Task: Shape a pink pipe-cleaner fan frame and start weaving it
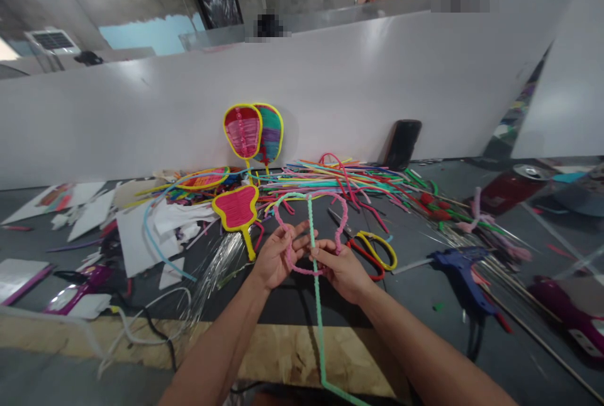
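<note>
Loop [342, 223] of twisted pink and pale green, at centre above the near edge of the table [289, 306]; clock hours taken from it. Outline looks closed and shaped. Pale green stem [319, 311] crosses it from 12 to 6, runs on below, then bends toward 5. Whether either crossing is fastened, cannot tell.

Left hand [278, 258] at 8: thumb and fingers [299, 244] part-curled on the loop's lower left side, some spread behind it. Right hand [346, 270] at 4: thumb and forefinger closed in a pinch on the stem, just above the loop's bottom edge.

Progress, my judgement: outline made, stem being set. Inside unfilled, unlike the pink fan [243, 132] and teal fan [272, 132] at 11 and the small fan [236, 208] between 9 and 10, all filled and yellow-rimmed. Stem's surplus uncut; scissors [372, 255] lie between 3 and 4, untouched.

Containers: red can [503, 191] between 2 and 3, contents hidden. Clear vessel [582, 195] near 3, cut off by the picture edge; contents unclear.
</note>
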### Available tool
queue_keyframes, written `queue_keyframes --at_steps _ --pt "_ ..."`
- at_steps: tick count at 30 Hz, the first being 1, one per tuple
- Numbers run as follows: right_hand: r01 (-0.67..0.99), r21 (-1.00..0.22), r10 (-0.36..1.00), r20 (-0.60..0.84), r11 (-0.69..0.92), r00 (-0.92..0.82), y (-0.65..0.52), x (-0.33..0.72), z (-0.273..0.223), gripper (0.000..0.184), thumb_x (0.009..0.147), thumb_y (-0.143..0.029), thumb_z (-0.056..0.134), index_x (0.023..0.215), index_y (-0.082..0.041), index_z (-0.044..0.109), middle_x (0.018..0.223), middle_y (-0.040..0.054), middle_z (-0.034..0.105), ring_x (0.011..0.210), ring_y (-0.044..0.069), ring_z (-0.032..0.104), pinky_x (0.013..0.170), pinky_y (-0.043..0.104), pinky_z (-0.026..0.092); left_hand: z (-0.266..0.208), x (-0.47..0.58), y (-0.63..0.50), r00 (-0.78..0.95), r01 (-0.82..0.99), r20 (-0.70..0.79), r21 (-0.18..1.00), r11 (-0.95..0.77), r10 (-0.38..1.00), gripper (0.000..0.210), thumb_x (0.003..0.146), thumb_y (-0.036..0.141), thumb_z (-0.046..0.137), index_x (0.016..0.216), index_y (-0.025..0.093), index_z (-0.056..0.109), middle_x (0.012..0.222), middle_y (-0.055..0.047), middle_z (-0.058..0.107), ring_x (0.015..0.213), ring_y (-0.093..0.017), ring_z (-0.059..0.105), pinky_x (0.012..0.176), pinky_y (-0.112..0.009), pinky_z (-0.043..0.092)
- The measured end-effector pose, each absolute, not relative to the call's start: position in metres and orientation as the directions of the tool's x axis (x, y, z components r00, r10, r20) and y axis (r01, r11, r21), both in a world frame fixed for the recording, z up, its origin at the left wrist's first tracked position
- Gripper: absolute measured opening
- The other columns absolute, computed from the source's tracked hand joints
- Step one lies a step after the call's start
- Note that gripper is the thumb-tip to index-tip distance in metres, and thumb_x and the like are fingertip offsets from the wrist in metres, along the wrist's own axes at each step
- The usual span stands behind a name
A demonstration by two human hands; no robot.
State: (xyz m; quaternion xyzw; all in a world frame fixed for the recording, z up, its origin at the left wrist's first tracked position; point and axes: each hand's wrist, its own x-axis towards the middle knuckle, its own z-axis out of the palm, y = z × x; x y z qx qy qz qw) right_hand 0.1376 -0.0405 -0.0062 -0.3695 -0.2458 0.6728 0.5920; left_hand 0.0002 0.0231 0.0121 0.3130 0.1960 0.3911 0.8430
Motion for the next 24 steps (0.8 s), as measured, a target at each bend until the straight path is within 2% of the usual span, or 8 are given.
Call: queue_keyframes --at_steps 4,7,11,13,17,24 --pt "-0.625 -0.76 0.981 -0.186 -0.178 -0.053 -0.04 0.138 -0.006 0.022 0.063 -0.033 0.077 0.073 -0.017 0.065 0.064 -0.0027 0.059 0.054 0.007 0.046 0.051 0.02 0.033 0.012 -0.001 0.025 0.611 -0.543 -0.08 0.682 0.49 0.787 0.011 0.081 0.016 0.058 0.077 0.017 0.048 0.122 -0.01 0.058 0.113 -0.027 0.055 0.094 -0.044 0.042" --pt "-0.647 -0.735 0.976 -0.201 -0.203 -0.077 -0.039 0.144 -0.003 0.026 0.064 -0.034 0.076 0.082 -0.019 0.066 0.068 -0.0023 0.062 0.056 0.007 0.05 0.054 0.02 0.037 0.013 -0.003 0.028 0.59 -0.562 -0.068 0.681 0.47 0.804 0.01 0.081 0.017 0.058 0.078 0.017 0.048 0.118 -0.009 0.06 0.112 -0.027 0.055 0.096 -0.046 0.04" --pt "-0.691 -0.709 0.97 -0.236 -0.138 0.049 -0.036 0.157 0.001 0.029 0.068 -0.04 0.072 0.087 -0.02 0.066 0.079 0.0012 0.068 0.061 0.008 0.055 0.056 0.02 0.04 0.014 -0.006 0.03 0.563 -0.589 -0.048 0.677 0.441 0.825 0.01 0.081 0.019 0.059 0.08 0.017 0.049 0.115 -0.009 0.062 0.112 -0.027 0.055 0.098 -0.049 0.036" --pt "-0.68 -0.726 0.965 -0.237 -0.1 0.112 -0.036 0.161 0.003 0.029 0.066 -0.041 0.073 0.084 -0.019 0.067 0.078 0.0024 0.069 0.063 0.009 0.058 0.058 0.02 0.042 0.015 -0.006 0.03 0.567 -0.588 -0.049 0.675 0.445 0.822 0.011 0.08 0.019 0.06 0.079 0.017 0.049 0.116 -0.01 0.061 0.111 -0.027 0.056 0.098 -0.05 0.036" --pt "-0.642 -0.763 0.97 -0.207 -0.077 0.13 -0.036 0.164 0.005 0.029 0.062 -0.037 0.077 0.082 -0.018 0.066 0.074 0.0028 0.069 0.063 0.011 0.06 0.059 0.022 0.043 0.017 -0.005 0.028 0.592 -0.578 -0.055 0.666 0.471 0.804 0.011 0.079 0.019 0.061 0.078 0.017 0.05 0.117 -0.01 0.06 0.112 -0.028 0.055 0.098 -0.05 0.036" --pt "-0.615 -0.788 0.97 -0.182 -0.044 0.163 -0.037 0.158 0.004 0.027 0.067 -0.038 0.072 0.085 -0.019 0.064 0.062 -0.0007 0.065 0.053 0.009 0.055 0.053 0.021 0.04 0.016 -0.004 0.027 0.604 -0.578 -0.076 0.643 0.502 0.793 0.01 0.08 0.018 0.059 0.076 0.016 0.05 0.121 -0.009 0.057 0.115 -0.029 0.053 0.099 -0.053 0.035"
